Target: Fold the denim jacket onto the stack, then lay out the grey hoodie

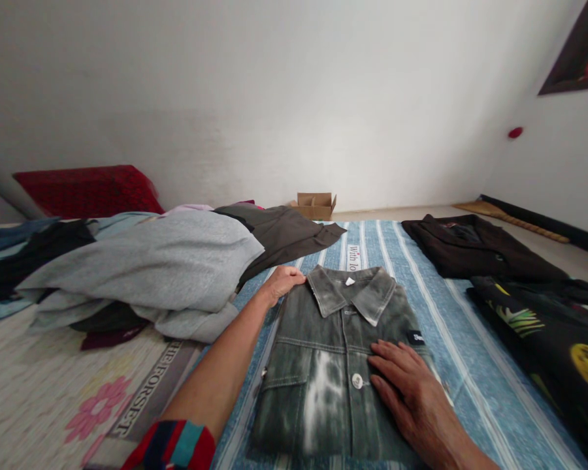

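A folded grey-green denim jacket [323,365] with a tie-dye look lies collar-away on the blue striped cloth. My left hand [285,283] pinches the jacket's edge at the left shoulder, just beside the collar [329,292]. Flat on the jacket's right front rests my right hand [406,385], fingers stretched out next to a round metal button [357,380]. A small black label [415,337] shows on the right side above that hand. The jacket's lower end runs out near the bottom of the view.
Loose clothes, including a grey garment [176,261] and a dark brown one [279,235], are heaped at left. Folded at right are a dark brown garment [470,245] and a black printed one [549,333]. A small cardboard box [316,206] stands by the wall.
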`<state>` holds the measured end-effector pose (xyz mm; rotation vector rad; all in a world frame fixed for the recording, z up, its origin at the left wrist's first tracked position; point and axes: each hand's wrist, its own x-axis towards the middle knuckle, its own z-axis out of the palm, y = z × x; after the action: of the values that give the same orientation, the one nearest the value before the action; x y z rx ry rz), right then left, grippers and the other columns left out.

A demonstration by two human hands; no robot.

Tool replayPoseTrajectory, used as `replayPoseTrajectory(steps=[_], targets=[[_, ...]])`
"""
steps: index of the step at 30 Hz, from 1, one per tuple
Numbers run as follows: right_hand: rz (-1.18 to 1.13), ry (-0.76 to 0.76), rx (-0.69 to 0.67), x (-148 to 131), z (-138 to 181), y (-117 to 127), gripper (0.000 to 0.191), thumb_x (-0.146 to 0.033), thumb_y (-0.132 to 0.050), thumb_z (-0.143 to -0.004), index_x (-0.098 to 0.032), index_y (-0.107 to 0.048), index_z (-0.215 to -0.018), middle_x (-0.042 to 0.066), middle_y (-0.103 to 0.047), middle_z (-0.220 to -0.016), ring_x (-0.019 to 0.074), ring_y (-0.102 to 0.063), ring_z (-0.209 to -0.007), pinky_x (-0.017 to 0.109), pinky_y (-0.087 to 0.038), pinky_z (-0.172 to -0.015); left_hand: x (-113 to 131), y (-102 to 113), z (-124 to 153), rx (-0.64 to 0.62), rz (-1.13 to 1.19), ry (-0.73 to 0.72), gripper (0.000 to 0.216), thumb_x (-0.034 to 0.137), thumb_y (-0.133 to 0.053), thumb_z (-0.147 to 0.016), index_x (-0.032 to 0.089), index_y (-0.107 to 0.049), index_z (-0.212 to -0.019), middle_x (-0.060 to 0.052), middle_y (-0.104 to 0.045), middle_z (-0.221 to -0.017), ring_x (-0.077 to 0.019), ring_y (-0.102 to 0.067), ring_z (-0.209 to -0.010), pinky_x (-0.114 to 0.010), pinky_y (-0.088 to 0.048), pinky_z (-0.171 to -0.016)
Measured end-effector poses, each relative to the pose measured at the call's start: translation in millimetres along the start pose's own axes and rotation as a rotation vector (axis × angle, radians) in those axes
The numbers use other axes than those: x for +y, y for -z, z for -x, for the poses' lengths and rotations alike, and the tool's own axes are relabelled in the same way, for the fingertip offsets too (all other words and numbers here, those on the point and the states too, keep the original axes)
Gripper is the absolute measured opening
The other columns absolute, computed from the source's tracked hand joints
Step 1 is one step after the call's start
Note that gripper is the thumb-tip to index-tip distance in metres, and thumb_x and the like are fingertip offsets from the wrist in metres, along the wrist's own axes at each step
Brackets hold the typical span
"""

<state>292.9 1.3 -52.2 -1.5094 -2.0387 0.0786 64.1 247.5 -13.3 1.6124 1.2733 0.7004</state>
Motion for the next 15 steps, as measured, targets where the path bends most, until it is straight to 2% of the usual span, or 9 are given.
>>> replayPoseTrajectory(steps=[3, 6, 15], targets=[[-0.011, -0.004, 0.003, -0.3, -0.1, -0.1, 0.028, -0.030, -0.046, -0.093, -0.022, -0.068, -0.109, 0.009, -0.065, -0.122, 0.0256, -0.059, -0.115, 0.052, -0.043, -0.102, 1.8, 4.5, 2.0, -0.114, 0.064, -0.012, 0.032, 0.035, -0.074, -0.054, 0.014, -0.074, -0.078, -0.001, -0.069, -0.069, -0.0177, -0.061, -0.066, -0.027, -0.043, -0.065], [-0.022, -0.012, 0.000, -0.7, -0.3, 0.0, 0.028, -0.029, -0.047, -0.093, -0.022, -0.068, -0.109, 0.009, -0.064, -0.122, 0.0257, -0.058, -0.115, 0.051, -0.042, -0.103, 3.3, 6.4, 0.7, -0.131, 0.102, 0.021, 0.039, 0.033, -0.077, -0.051, 0.014, -0.075, -0.084, -0.005, -0.073, -0.077, -0.0211, -0.064, -0.073, -0.030, -0.046, -0.072], [-0.022, -0.005, -0.002, 0.2, -0.2, 1.1, 0.026, -0.028, -0.048, -0.092, -0.023, -0.067, -0.110, 0.008, -0.064, -0.122, 0.0261, -0.059, -0.115, 0.051, -0.043, -0.102, -1.6, -3.0, -8.7, -0.024, 0.159, 0.130, 0.024, 0.032, -0.074, -0.048, 0.015, -0.067, -0.064, 0.000, -0.064, -0.056, -0.0164, -0.057, -0.053, -0.027, -0.043, -0.054]])
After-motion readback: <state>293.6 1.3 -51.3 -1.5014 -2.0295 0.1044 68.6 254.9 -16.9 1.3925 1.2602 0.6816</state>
